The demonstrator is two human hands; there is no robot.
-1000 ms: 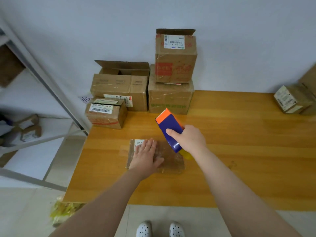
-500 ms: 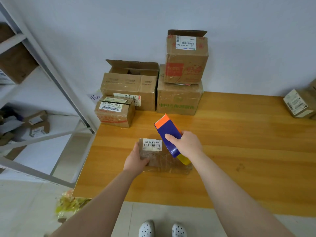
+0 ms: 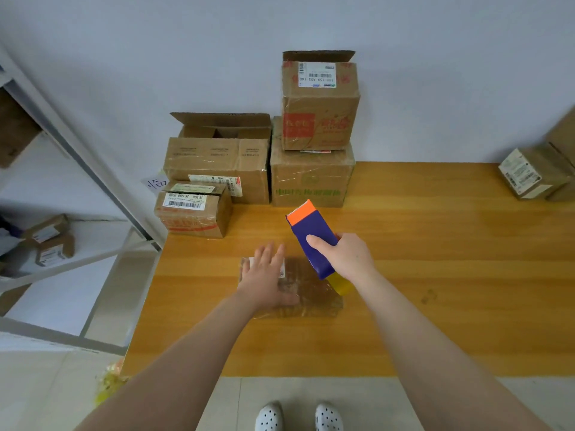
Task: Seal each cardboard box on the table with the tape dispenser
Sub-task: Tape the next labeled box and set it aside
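A small flat cardboard box [image 3: 311, 293] wrapped in clear tape lies on the wooden table [image 3: 435, 290] in front of me. My left hand [image 3: 264, 279] rests flat on its left half, fingers straight, covering its white label. My right hand [image 3: 345, 259] grips a blue tape dispenser [image 3: 312, 237] with an orange toothed tip, tilted up and away; its yellow tape roll hangs over the box's right end. At the back left stand several more boxes: an open-topped box [image 3: 217, 163], a small labelled box [image 3: 193, 213], and a large box [image 3: 311, 175] with an open-flapped box [image 3: 320, 104] stacked on it.
Two more boxes [image 3: 535, 172] sit at the table's far right edge. A metal shelf frame [image 3: 77, 157] with small boxes on its lower shelves stands to the left of the table. A white wall runs behind. My shoes show below the table's front edge.
My left hand went from gripping the box's left end to lying flat on top of it, over the label. The dispenser in my right hand stayed above the box's right end.
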